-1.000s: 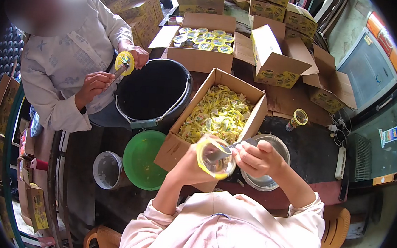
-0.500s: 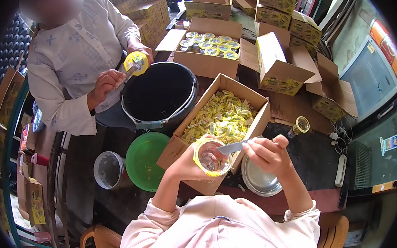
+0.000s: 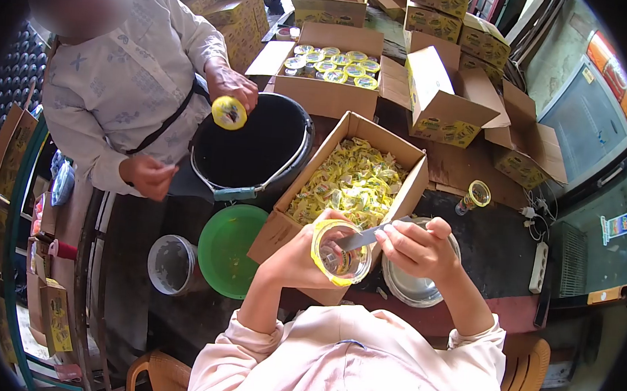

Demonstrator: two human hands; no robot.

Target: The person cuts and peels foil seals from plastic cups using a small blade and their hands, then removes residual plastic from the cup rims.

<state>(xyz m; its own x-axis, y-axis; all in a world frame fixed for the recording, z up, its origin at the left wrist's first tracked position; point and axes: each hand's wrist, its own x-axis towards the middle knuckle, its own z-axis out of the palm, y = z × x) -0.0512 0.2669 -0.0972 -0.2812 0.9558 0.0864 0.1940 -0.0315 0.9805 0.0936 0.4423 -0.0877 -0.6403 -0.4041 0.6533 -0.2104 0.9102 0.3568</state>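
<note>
The left grip [image 3: 298, 258] is curled around a clear cup [image 3: 332, 261] with a ragged yellow rim, in the lower centre of the frame, its mouth facing the camera. The right grip [image 3: 419, 248], just beside it, is closed with fingers pinching a flat grey blade [image 3: 363, 237] that slants across the cup's mouth. Compared with half a second ago, the blade lies a little lower over the mouth, while the cup stays nearly in place.

At upper left, the co-worker's hands have parted: one hand [image 3: 232, 88] now tips a yellow-lidded cup [image 3: 229, 113] over the black bucket [image 3: 252, 190], and the other [image 3: 153, 177] has dropped lower.

Behind the held cup, in mid-frame, a carton [image 3: 410, 185] brims with yellow scraps [image 3: 347, 187]; the cup and left grip hide its near corner. The right grip partly covers a round basin [image 3: 400, 285]. A green tub [image 3: 211, 254] and a grey pail [image 3: 171, 262] stand left of centre. Another cup [image 3: 477, 195] sits on the dark counter [image 3: 495, 244] at right.
</note>
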